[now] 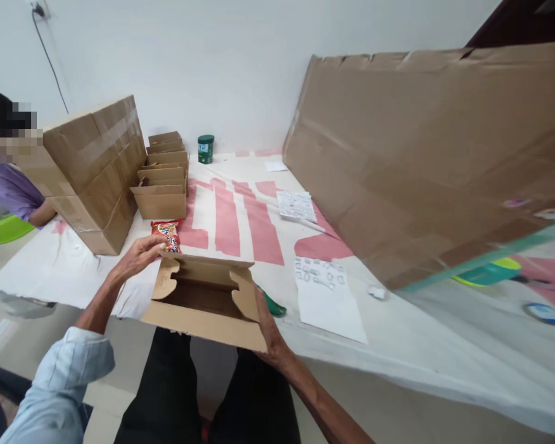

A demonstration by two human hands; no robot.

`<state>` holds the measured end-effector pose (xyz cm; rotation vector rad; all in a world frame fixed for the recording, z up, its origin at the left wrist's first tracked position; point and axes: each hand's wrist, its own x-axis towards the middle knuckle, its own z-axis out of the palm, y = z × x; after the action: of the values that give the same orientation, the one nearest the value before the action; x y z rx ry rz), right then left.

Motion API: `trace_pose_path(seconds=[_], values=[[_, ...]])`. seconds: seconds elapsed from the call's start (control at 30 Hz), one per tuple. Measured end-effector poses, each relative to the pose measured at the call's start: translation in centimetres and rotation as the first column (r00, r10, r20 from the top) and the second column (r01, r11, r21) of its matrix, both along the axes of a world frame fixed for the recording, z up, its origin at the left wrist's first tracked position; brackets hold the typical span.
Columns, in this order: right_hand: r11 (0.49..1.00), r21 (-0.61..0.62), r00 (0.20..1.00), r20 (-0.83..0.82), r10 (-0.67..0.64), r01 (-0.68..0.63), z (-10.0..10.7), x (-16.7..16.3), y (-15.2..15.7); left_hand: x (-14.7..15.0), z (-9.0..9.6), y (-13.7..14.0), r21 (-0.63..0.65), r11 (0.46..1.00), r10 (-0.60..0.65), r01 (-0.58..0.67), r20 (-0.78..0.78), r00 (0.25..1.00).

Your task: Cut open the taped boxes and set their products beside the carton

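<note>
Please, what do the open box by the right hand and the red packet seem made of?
Open box: matte brown cardboard, by its folded flaps and rough front edge.
Red packet: probably thin plastic film, perhaps shiny; its printed, pouch-like look suggests this, though foil is possible.

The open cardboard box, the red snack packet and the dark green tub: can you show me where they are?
Open cardboard box [204,323]: head view, on its near flap.
Red snack packet [167,231]: head view, on its printed front.
Dark green tub [206,150]: head view, on its side.
</note>
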<state>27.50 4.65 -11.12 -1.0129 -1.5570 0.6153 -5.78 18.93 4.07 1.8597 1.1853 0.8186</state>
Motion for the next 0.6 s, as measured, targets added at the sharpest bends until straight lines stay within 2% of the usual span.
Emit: trace_pose_path(seconds=[0.07,0.13,0.2,0.27,0.33,0.43,0.53,0.6], values=[[1.000,0.003,1.000,0.003,-0.003,0.003,-0.3,0.1,0.0,-1.5,-1.0,-1.4,-0.028,0.998,0.061,-0.062,-0.047,0.997],[1.000,0.018,1.000,0.018,-0.003,0.002,-0.4,0.1,0.0,-2.6,-2.1,-1.6,0.025,0.995,0.102,-0.099,-0.231,0.968],[1.000,0.017,1.000,0.027,0.004,-0.004,-0.3,0.1,0.0,-3.1,-3.2,-0.8,0.128,0.987,0.148,-0.097,-0.494,0.857],[1.000,0.005,1.000,0.023,0.005,-0.006,-0.2,0.0,-0.2,-3.0,-4.4,0.6,0.197,0.977,0.194,-0.081,-0.662,0.724],[1.000,-0.006,1.000,0.016,0.003,-0.003,-0.1,0.0,-0.3,-2.6,-5.4,2.1,0.203,0.976,0.206,-0.083,-0.720,0.663],[1.000,-0.002,1.000,0.007,-0.012,0.012,-0.2,0.0,-0.4,-2.1,-6.4,3.7,0.190,0.978,0.198,-0.082,-0.747,0.635],[0.999,-0.015,0.999,0.002,-0.035,0.035,-0.4,0.1,-0.5,-2.1,-7.0,4.1,0.190,0.977,0.207,-0.095,-0.746,0.633],[0.999,-0.036,0.999,-0.003,-0.037,0.036,-0.2,0.1,-0.5,-2.3,-7.1,4.0,0.194,0.975,0.219,-0.113,-0.721,0.658]])
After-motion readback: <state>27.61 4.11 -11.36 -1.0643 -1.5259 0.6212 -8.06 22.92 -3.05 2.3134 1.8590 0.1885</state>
